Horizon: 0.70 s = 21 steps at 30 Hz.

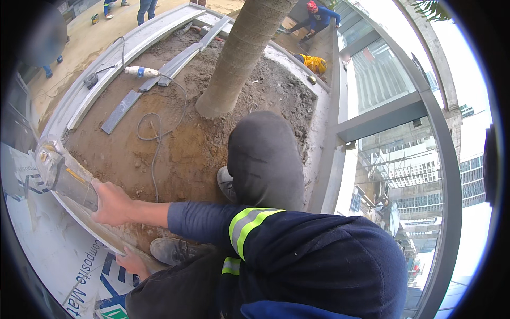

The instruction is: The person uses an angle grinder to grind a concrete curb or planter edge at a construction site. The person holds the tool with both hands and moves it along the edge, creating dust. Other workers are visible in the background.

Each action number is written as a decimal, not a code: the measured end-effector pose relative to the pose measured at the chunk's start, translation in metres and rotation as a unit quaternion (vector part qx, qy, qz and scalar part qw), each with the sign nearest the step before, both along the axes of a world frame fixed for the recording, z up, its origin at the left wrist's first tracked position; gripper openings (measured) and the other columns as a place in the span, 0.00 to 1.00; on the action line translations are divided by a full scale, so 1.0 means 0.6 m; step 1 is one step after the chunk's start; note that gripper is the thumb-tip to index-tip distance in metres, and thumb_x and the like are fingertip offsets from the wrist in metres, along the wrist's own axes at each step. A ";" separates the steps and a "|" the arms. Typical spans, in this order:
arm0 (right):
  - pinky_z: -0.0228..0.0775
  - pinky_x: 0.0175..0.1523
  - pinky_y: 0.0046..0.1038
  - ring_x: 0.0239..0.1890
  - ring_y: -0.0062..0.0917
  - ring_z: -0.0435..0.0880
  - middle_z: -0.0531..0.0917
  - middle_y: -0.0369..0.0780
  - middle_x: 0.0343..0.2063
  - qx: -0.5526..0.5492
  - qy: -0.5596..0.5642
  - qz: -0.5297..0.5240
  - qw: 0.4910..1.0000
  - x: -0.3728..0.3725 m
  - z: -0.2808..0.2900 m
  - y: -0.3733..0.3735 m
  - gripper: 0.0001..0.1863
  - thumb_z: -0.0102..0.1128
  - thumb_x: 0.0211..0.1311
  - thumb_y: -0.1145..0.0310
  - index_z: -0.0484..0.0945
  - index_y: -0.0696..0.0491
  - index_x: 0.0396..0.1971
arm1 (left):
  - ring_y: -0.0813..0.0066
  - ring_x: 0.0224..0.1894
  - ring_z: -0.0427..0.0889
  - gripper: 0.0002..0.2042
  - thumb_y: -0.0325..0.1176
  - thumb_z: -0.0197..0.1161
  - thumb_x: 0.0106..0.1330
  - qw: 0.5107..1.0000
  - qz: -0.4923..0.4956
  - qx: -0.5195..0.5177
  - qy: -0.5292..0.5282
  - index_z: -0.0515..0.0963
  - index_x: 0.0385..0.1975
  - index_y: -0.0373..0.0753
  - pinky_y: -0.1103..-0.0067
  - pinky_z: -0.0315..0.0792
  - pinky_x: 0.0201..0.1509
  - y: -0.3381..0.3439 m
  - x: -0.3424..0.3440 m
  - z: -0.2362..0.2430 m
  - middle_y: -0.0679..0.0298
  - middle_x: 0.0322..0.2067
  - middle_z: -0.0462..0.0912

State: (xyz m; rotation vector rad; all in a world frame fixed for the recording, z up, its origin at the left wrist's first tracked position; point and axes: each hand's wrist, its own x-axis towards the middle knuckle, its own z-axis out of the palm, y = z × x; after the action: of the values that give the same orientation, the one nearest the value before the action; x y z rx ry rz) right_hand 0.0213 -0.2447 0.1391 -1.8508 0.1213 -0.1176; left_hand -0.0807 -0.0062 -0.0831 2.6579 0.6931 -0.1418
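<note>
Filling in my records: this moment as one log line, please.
right hand: grey tool held | left hand: at planter edge, grip unclear | nearby: tree trunk, grey cable

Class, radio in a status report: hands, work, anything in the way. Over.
Right hand gripping grey rectangular object. Left hand at pale curved planter rim. Thin grey cable on brown soil, near right forearm.

Navy long-sleeved top [329, 255], right sleeve [196, 221] greyer blue at forearm, ringed higher up by a lime-and-silver reflective band [246, 229]. Charcoal trousers [265, 159]; scuffed grey lace-up shoes [175, 250]. Brighter blue cloth [297, 310] lowermost.
</note>
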 end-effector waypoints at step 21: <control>0.74 0.42 0.49 0.38 0.58 0.82 0.82 0.57 0.31 0.086 -0.051 0.133 0.986 -0.061 0.018 -0.040 0.28 0.72 0.38 0.70 0.72 0.65 0.41 | 0.54 0.62 0.77 0.31 0.47 0.62 0.74 0.998 -0.037 0.058 -0.004 0.69 0.68 0.30 0.60 0.76 0.58 0.039 0.002 0.021 0.48 0.64 0.72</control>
State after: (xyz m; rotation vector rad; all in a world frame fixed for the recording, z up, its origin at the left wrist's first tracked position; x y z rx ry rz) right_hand -0.0154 -0.2688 0.1502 -1.6687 -0.1820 -0.0148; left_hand -0.0792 0.0173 -0.0702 2.7950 0.6181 -0.1145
